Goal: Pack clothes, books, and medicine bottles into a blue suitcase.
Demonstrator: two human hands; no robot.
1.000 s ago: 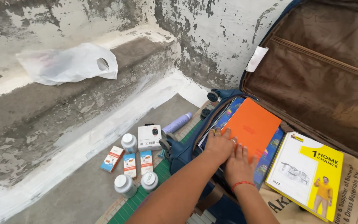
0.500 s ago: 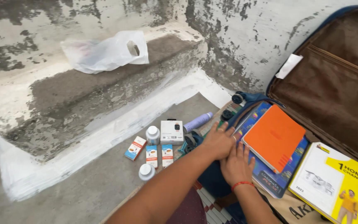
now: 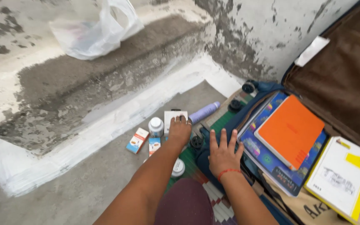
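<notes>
The left hand (image 3: 179, 131) lies palm down on the white box (image 3: 175, 117) on the floor, fingers draped over its near edge, though whether they are closed around it I cannot tell from here; the box sits between a white-capped bottle (image 3: 156, 126) on one side and a lilac spray can (image 3: 204, 112) lying on its side just beyond; a small orange-and-blue carton (image 3: 137, 140) rests a little further out on the bare concrete, and a second small carton (image 3: 154, 145) stands just beside the forearm, with another white cap (image 3: 178, 168) peeping out from under the arm. The right hand (image 3: 223, 152) rests flat with its fingers spread wide (a red thread band circles the wrist) on the blue rim of the open suitcase (image 3: 213, 139), holding nothing. Inside the case an orange notebook (image 3: 290, 131) lies on top of a blue spiral-bound book (image 3: 271, 160); just beside them, toward the near corner, lies a yellow-and-white catalogue (image 3: 346, 179); the brown-lined lid (image 3: 346, 79) leans up against the stained wall. Up on the concrete ledge, well apart from everything else, a crumpled white plastic bag (image 3: 94, 33) sits with its handle loop standing open; a green checked mat (image 3: 188, 158) shows under the arms.
</notes>
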